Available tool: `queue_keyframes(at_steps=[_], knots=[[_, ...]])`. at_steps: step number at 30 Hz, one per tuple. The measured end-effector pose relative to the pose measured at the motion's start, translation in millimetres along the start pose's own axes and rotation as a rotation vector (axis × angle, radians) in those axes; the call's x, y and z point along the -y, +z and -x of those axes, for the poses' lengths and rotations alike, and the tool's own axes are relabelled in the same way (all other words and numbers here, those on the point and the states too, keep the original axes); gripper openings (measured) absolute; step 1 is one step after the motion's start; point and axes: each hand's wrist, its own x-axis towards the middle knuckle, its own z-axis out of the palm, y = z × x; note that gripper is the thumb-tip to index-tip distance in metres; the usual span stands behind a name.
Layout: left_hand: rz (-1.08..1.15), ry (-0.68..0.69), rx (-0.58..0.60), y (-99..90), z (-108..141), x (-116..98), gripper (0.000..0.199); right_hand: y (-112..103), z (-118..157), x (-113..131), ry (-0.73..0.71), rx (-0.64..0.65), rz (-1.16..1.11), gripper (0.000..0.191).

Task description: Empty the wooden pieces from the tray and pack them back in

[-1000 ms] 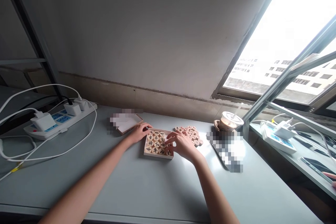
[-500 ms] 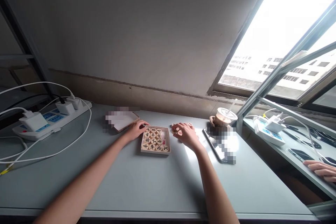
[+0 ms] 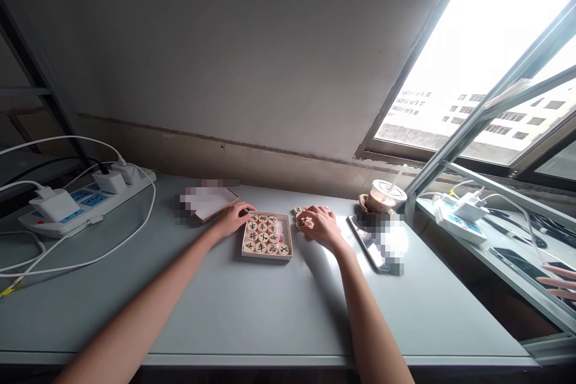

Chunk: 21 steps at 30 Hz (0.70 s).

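Observation:
Round wooden Chinese chess pieces with black characters (image 3: pixel 262 237) lie in rows inside a shallow open box (image 3: pixel 266 255), with a bare strip of its floor showing at the right. My left hand (image 3: pixel 229 221) is at the box's left rim, its fingertips against the far left corner. To the right of the box, my right hand (image 3: pixel 321 227) is curled over a loose group of pieces. Red-marked chess pieces (image 3: pixel 306 223) show at its thumb and fingertips, and the palm hides others beneath. The box lid (image 3: pixel 216 203) lies behind my left hand.
A phone (image 3: pixel 366 243) and a lidded drink cup with a straw (image 3: pixel 384 197) are to the right. On the left, a power strip (image 3: pixel 90 201) trails white cables. Another person's hand (image 3: pixel 560 282) is near a phone on the adjoining desk.
My right hand's fingers have closed in around pieces, turning slightly. The left hand stays at the box. The other person's hand at far right has shifted and spread its fingers.

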Motion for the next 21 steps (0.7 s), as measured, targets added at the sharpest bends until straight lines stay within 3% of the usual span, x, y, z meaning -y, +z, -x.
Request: queue_keyframes(at_steps=[8, 15, 21], knots=[[0.031, 0.007, 0.008, -0.9, 1, -2, 0.026, -6, 2, 3, 0.033, 0.016, -0.056, 0.022], [0.013, 0.014, -0.002, -0.4, 0, -1, 0.026, -19, 7, 31, -0.247, 0.3, -0.15, 0.022], [0.006, 0.0, -0.001, -1.3, -1, -3, 0.026, -23, 10, 42, -0.283, 0.254, -0.065, 0.02]])
